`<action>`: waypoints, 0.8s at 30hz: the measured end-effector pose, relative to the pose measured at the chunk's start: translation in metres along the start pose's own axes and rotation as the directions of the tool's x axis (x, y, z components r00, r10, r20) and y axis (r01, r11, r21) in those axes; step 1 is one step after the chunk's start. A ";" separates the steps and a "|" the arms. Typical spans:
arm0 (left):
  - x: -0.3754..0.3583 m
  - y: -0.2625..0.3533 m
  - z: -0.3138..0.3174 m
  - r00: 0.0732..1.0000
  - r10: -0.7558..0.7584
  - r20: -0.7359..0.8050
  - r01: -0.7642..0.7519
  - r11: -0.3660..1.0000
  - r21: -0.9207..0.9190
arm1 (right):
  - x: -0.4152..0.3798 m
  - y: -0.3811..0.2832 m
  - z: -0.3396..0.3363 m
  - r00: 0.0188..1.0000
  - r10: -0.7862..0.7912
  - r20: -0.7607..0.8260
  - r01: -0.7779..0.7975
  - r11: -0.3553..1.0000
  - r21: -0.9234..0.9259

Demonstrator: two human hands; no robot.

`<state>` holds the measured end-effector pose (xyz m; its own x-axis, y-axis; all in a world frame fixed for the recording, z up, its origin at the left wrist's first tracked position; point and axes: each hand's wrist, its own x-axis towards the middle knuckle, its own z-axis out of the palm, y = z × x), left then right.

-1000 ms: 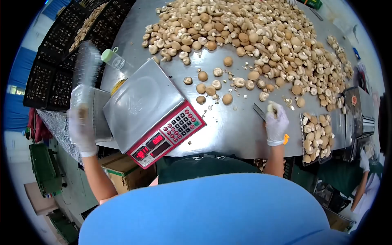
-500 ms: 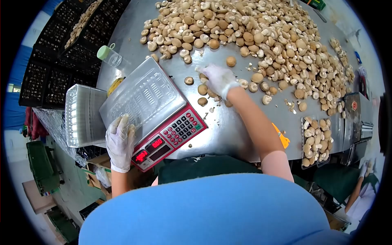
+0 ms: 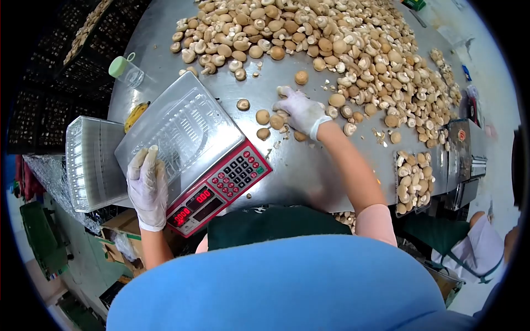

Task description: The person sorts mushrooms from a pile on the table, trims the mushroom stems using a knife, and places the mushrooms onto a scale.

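My left hand, in a white glove, is at the near left edge of a clear plastic tray on a red scale. Its fingers are bent together; whatever they pinch, if anything, is too small to make out. My right hand, also gloved, is palm down over a few loose mushrooms on the metal table, its fingers apart. One mushroom shows partly under those fingers. Close by lie another mushroom and a lone one. The scale's red display is lit.
A large mushroom heap covers the table's far side. Stacked clear trays stand left of the scale, near a banana and a bottle. A filled tray is at right. A co-worker's sleeve shows lower right.
My right hand has drawn back a little to the right over the loose mushrooms. My left hand remains by the tray. The whole view has shifted slightly.
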<state>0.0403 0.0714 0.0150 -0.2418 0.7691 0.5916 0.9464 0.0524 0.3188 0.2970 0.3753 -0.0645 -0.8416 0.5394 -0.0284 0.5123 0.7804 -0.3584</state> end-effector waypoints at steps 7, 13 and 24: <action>-0.025 -0.010 0.002 0.999 -0.020 -0.040 0.019 0.999 -0.030 | -0.042 0.002 -0.024 0.956 0.172 -0.238 -0.089 0.943 0.320; -0.025 0.001 0.014 0.998 -0.030 -0.053 0.023 0.991 -0.129 | -0.069 -0.009 0.020 0.980 0.087 -0.180 -0.080 0.996 0.047; -0.012 0.032 0.003 0.982 0.024 0.189 -0.035 0.998 0.053 | 0.015 -0.116 -0.054 0.875 -0.180 -0.449 0.438 0.690 0.576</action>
<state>0.0746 0.0656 0.0155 -0.1739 0.8767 0.4485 0.9644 0.0594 0.2578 0.2343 0.3102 0.0266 -0.7520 0.4733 0.4587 -0.1132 0.5929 -0.7973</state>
